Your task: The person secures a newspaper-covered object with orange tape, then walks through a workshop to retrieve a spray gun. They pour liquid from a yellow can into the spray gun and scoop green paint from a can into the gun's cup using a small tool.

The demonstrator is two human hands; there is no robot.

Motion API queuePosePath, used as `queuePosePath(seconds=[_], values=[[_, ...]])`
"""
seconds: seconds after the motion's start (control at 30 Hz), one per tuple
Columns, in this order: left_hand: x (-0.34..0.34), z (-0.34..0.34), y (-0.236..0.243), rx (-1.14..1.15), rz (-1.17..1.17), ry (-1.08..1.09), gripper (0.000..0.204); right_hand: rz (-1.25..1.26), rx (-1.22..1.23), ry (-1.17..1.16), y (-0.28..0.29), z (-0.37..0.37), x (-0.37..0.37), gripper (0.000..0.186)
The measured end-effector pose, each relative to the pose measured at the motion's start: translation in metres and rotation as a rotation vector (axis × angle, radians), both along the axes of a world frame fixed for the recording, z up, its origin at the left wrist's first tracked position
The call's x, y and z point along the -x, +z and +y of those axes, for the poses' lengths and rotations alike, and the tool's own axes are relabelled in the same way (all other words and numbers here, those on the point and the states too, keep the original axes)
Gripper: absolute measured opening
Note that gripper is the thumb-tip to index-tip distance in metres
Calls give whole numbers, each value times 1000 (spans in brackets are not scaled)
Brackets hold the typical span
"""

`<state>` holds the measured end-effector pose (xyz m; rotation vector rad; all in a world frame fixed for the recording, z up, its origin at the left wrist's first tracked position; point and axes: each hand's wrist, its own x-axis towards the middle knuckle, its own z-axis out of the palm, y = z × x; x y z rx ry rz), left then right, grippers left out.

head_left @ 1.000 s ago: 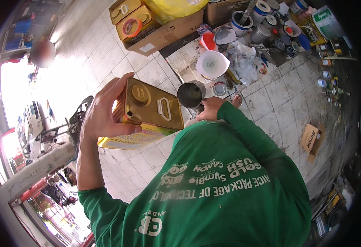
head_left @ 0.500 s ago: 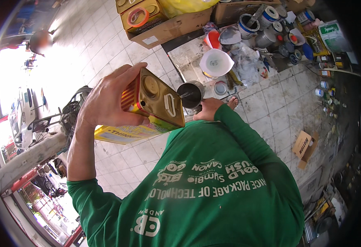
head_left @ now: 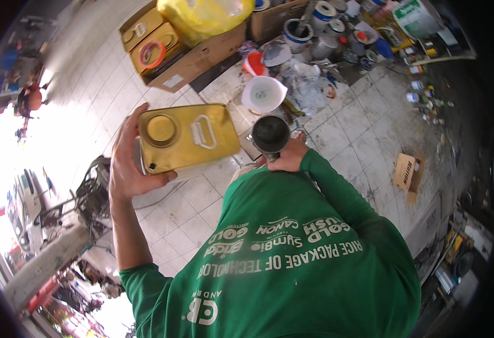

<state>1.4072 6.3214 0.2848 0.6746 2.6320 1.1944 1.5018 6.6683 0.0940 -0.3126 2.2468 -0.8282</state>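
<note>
My left hand [head_left: 127,163] grips a rectangular gold metal can [head_left: 185,155] around its left end, thumb on the near side and fingers on the far side. The can's top faces up, showing a round cap-like fitting and a pale carry handle. Just right of the can, my right hand [head_left: 289,156] holds a round metal cup [head_left: 270,134] by a short stem or handle at its near side. The cup's mouth is up and its inside looks dark; how much liquid it holds I cannot tell. Can and cup are apart.
A white plastic tub [head_left: 264,94] stands on the floor beyond the cup, with a red-orange container [head_left: 254,63] behind it. Crumpled plastic sheet [head_left: 303,87] and several paint tins lie farther right. A cardboard box [head_left: 188,66] holds gold cans. A small carton [head_left: 409,174] sits right.
Clear liquid was running from the tilted can into the cup; now the can is turned upright and the stream has stopped. The cup appears turned more upward.
</note>
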Motion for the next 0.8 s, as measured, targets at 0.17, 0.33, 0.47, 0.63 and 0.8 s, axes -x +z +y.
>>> queuePosePath(seconds=[0.17,0.33,0.47,0.63,0.8], values=[[22,12,-74,-353,-29,253,103,-50,416,-569,8,68,-39,42],[70,31,-160,-464,63,328,105,-259,359,-1118,15,147,-90,32],[98,47,-214,-492,153,358,103,-112,344,-1391,29,190,-130,31],[103,70,-230,-531,96,421,102,-85,130,-1459,41,214,-168,36],[99,64,-235,-471,88,415,102,-138,156,-1572,37,208,-183,35]])
